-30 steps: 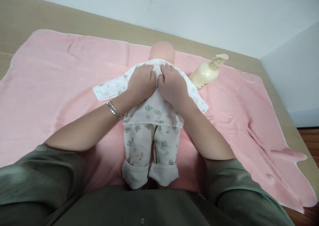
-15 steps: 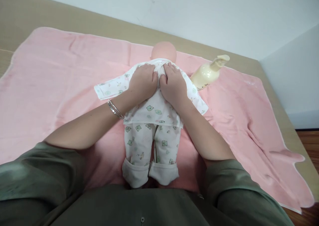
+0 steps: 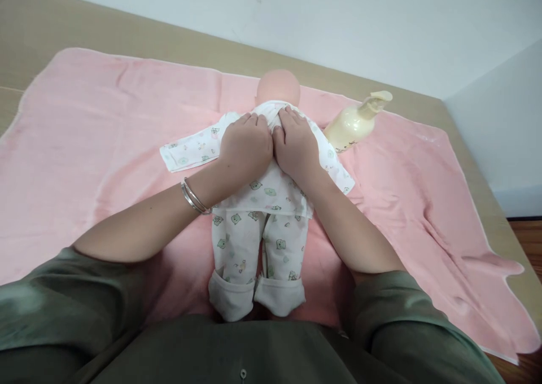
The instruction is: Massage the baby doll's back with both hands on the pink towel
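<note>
A baby doll (image 3: pixel 278 86) in a white printed shirt (image 3: pixel 271 195) and matching trousers (image 3: pixel 237 237) lies stretched out in front of me, head away from me. No face shows, only a smooth head. Across the upper part of the shirt rests my left hand (image 3: pixel 248 144), palm down, fingers slightly bent and close together. Beside it my right hand (image 3: pixel 298 144) lies palm down on the shirt, its fingers pointing towards the collar. Between the two hands the fabric is creased. My fingertips press on the cloth; their undersides are hidden.
A pink blanket (image 3: pixel 105 118) spreads beneath the doll over a wooden table (image 3: pixel 169 34). To the doll's right lies or leans a cream pump bottle (image 3: pixel 351 125). White walls (image 3: pixel 359 22) stand behind and at the right. Two silver bangles (image 3: pixel 192 196) circle my left wrist.
My left hand has shifted slightly right, closer to my right hand, and its thumb is now tucked out of sight. My right hand stays nearly in place. The view has tilted a little.
</note>
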Demonstrator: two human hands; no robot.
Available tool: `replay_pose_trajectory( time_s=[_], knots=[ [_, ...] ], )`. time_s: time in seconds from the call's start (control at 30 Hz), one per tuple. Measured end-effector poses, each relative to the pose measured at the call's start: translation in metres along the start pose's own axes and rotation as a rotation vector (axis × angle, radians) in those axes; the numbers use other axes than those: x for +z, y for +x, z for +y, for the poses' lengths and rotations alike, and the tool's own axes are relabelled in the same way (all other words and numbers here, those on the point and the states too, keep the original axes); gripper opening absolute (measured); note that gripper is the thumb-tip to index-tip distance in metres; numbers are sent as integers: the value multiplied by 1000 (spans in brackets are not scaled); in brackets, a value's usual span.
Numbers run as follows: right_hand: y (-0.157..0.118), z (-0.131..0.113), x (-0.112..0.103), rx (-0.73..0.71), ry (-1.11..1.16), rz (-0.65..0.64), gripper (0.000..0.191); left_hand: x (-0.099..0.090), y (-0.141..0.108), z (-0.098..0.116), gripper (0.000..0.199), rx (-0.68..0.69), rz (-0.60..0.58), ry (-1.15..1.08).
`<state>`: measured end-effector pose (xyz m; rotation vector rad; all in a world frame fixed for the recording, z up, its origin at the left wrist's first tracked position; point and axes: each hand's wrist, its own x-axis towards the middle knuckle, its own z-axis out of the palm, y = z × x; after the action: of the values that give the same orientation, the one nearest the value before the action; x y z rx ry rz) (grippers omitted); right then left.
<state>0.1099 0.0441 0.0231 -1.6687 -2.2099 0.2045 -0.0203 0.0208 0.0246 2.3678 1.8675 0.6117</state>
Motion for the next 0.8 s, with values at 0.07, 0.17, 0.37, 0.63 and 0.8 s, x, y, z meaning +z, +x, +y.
replay_pose_trajectory(
  time_s=[0.07, 0.17, 0.37, 0.63, 0.8],
  knots=[
    [-2, -3, -3, -9, -9, -1, 55, -1, 1, -2, 30, 5, 21, -26],
    [-12, -11, -13, -14, -19, -14, 47, -4, 12, -13, 30, -17, -43, -46],
    [-34, -24, -32, -98, -3, -98, 45, -8, 31, -31, 39, -62, -192, -62],
    [4, 9, -15, -29, 59, -108, 58, -15, -4, 2, 29, 38, -59, -77],
    [-8, -1, -15, -6, 13, -125, 62, -7, 19, -17, 25, -40, -105, -167]
  ],
)
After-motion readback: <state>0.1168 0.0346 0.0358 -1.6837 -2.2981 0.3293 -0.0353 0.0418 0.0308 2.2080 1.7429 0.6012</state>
